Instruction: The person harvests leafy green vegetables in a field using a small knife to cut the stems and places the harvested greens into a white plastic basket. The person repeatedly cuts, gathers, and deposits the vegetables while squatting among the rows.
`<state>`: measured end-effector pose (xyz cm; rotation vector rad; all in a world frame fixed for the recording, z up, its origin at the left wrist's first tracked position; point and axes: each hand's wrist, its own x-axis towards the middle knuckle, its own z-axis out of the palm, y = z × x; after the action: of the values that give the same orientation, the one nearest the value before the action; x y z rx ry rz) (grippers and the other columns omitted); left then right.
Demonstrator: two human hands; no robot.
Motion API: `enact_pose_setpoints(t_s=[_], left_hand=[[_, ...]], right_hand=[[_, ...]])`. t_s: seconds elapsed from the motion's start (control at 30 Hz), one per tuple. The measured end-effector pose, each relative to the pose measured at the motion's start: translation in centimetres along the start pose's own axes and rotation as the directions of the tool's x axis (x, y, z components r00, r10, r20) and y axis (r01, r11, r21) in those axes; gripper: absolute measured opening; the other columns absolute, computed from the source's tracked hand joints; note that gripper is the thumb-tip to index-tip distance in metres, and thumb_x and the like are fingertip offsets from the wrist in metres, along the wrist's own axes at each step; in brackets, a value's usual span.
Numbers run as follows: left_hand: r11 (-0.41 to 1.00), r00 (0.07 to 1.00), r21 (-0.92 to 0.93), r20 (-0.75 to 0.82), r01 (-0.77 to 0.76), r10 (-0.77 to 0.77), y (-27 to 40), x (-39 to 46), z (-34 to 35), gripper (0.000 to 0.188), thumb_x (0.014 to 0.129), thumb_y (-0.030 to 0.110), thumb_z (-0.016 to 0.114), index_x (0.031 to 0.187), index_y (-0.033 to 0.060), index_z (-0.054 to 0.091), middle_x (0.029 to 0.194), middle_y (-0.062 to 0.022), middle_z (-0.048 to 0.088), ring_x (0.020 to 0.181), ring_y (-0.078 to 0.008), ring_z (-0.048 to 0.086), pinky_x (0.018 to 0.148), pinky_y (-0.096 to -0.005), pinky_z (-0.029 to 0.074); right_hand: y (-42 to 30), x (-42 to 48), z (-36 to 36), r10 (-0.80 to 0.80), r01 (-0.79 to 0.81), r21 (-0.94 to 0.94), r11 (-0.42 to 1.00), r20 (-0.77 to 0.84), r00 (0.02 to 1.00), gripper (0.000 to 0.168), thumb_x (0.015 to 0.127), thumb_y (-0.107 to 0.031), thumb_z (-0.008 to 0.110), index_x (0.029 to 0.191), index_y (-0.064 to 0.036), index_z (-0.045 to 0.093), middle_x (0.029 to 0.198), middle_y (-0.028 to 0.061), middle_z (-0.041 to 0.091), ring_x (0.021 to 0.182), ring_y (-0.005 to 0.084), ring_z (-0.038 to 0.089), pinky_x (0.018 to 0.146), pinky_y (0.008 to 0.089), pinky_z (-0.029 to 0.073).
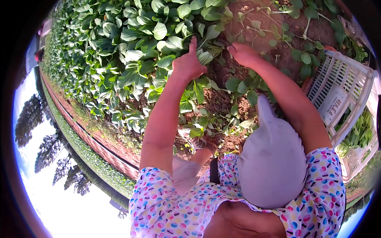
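Observation:
My left hand [189,65] reaches into a dense bed of bok choy [143,38], its index finger extended and thumb spread. The pale base of one bok choy [204,57] shows between that thumb and index finger; leaves and the hand's own back hide whether it is gripped. To the right, my right hand [244,54] is closed low over the soil, fingers bent towards the same plant. A thin dark tool [222,42], partly hidden in shade and leaves, extends from its fingertips. The two hands are apart.
At right stands a white plastic crate [333,98] bearing writing; leafy greens [355,134] fill another crate behind it. Loose leaves and seedlings [305,58] lie on brown soil [229,74]. My grey-clothed bent knee [271,160] rises between my arms.

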<state>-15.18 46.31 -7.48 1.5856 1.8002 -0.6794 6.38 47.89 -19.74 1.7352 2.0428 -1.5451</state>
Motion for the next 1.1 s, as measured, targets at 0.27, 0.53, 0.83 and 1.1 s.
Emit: enact_pose_setpoints(t_s=[0.27,0.53,0.83,1.1], left_hand=[[0.995,0.988,-0.050,-0.134,-0.090,0.083,-2.8,-0.4,3.4,0.096,0.065,0.035,0.074,0.148,0.0153,0.030,0.109,-0.0180,0.069,0.098,-0.0356,0.067,0.087,-0.0439,0.051],[0.977,0.969,-0.174,-0.231,-0.127,0.085,-3.1,-1.6,5.5,0.091,0.065,0.032,0.077,0.145,0.0195,0.035,0.117,-0.0164,0.066,0.104,-0.0356,0.065,0.090,-0.0432,0.050],[0.478,0.930,-0.826,-0.365,-0.299,-0.048,-6.3,-4.3,9.6,0.077,0.067,0.013,0.077,0.136,0.0115,0.043,0.118,-0.0111,0.061,0.103,-0.0238,0.063,0.091,-0.0358,0.050],[-0.064,0.983,-0.983,-0.174,-0.171,0.050,-3.9,-7.5,8.4,0.082,0.071,0.004,0.075,0.143,0.0060,0.036,0.125,-0.0066,0.055,0.114,-0.0175,0.053,0.101,-0.0339,0.042]], right_hand=[[0.2,2.5,0.0,-0.015,0.024,-0.050,0.998,0.157,0.987,0.043,0.099,-0.040,0.041,0.106,-0.002,0.058,0.103,0.0212,0.065,0.096,0.0390,0.062,0.082,0.0504,0.047],[0.8,0.1,1.6,-0.152,0.192,-0.228,0.955,0.180,0.972,0.045,0.100,-0.043,0.041,0.106,-0.001,0.057,0.091,0.0189,0.067,0.088,0.0382,0.065,0.078,0.0508,0.047],[-1.6,-3.8,-1.6,-0.216,0.217,-0.016,0.976,-0.205,0.955,0.066,0.087,-0.052,0.065,0.135,-0.009,0.052,0.131,0.0103,0.052,0.105,0.0266,0.059,0.087,0.0412,0.049],[-7.6,-2.4,-1.7,-0.353,0.065,0.942,0.328,0.058,0.934,0.075,0.082,-0.045,0.076,0.141,-0.009,0.048,0.115,0.0051,0.060,0.084,0.0114,0.057,0.066,0.0259,0.047]])
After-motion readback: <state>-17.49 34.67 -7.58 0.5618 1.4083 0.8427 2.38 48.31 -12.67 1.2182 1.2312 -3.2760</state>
